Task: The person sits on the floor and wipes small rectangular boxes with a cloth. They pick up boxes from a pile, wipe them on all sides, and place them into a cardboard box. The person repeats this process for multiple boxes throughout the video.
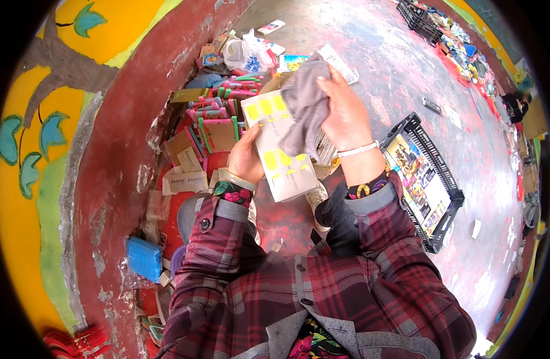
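My left hand point(246, 157) grips the left edge of a flat cream-coloured piece point(290, 176) with rows of yellow shapes on it; whether it is a thin box or a booklet, I cannot tell. It is tilted in front of me, above my feet. A crumpled grey cloth point(305, 96) lies against its upper right part. Fingers of my right hand point(349, 116) are closed on that cloth, and the cloth covers part of the printed face. Behind the cream piece, some brownish stacked material point(327, 152) is partly hidden.
Pink and green framed boards point(218, 134) are heaped at the left, beside a peeling red wall point(119, 149). A white plastic bag point(246, 55) lies beyond them, a blue pack point(144, 258) nearer me. At the right stands a black crate point(453, 199) holding colourful printed sheets point(415, 179).
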`<state>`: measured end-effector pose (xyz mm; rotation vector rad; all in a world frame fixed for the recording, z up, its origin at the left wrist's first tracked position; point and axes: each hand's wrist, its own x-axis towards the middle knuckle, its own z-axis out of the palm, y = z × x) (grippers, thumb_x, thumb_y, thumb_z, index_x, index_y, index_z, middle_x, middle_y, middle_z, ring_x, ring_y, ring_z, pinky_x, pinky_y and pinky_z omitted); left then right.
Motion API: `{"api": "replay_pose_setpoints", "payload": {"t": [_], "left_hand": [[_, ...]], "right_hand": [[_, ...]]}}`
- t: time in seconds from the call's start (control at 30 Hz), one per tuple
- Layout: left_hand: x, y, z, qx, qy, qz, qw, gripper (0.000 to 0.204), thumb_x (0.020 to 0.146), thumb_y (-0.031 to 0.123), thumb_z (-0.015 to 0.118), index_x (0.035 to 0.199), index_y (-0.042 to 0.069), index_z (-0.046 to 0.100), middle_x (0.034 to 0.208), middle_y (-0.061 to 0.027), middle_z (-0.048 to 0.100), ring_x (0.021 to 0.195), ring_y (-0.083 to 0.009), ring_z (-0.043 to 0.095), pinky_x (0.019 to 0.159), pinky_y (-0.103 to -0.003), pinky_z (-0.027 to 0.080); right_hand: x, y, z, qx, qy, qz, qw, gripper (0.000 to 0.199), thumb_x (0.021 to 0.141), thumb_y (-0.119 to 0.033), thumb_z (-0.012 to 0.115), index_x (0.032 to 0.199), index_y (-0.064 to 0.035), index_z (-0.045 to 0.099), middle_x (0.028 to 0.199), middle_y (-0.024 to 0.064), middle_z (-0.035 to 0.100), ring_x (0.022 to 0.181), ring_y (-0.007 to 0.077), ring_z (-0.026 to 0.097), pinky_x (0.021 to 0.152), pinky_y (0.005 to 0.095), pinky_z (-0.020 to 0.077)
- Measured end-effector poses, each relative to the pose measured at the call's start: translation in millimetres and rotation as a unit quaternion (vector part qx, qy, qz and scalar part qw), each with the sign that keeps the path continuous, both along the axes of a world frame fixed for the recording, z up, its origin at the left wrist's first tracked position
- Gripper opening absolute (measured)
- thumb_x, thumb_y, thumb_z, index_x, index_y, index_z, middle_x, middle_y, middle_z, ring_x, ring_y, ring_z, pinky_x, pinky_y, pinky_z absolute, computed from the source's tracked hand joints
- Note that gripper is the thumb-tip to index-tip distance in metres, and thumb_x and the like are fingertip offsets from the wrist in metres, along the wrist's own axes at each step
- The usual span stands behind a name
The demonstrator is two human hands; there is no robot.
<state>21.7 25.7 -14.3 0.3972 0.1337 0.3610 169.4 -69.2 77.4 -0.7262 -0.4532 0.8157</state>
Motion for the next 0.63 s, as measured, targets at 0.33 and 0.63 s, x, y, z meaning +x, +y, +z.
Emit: {"api": "replay_pose_setpoints", "payload": {"t": [0.33,0.63], "left_hand": [[-5.7,-14.6,17.3,-0.01,-0.066,-0.03,0.997,0.058,0.096,0.05,0.026,0.139,0.011,0.027,0.139,-0.0093,0.036,0.126,-0.0258,0.038,0.104,-0.043,0.031],[-1.2,-13.3,9.2,0.036,-0.012,0.046,0.998,0.059,0.095,0.052,0.026,0.139,0.013,0.029,0.136,-0.0092,0.04,0.124,-0.0263,0.041,0.104,-0.042,0.032]], "right_hand": [[-16.3,22.3,-54.2,-0.15,-0.727,-0.16,0.651,0.047,0.083,-0.015,0.055,0.127,-0.0058,0.045,0.13,0.0147,0.046,0.129,0.0319,0.034,0.106,0.0462,0.0243],[-15.0,21.9,-64.9,-0.141,-0.718,-0.125,0.67,0.044,0.085,-0.017,0.052,0.127,-0.0046,0.046,0.134,0.017,0.042,0.13,0.0319,0.033,0.107,0.0445,0.0242]]}}
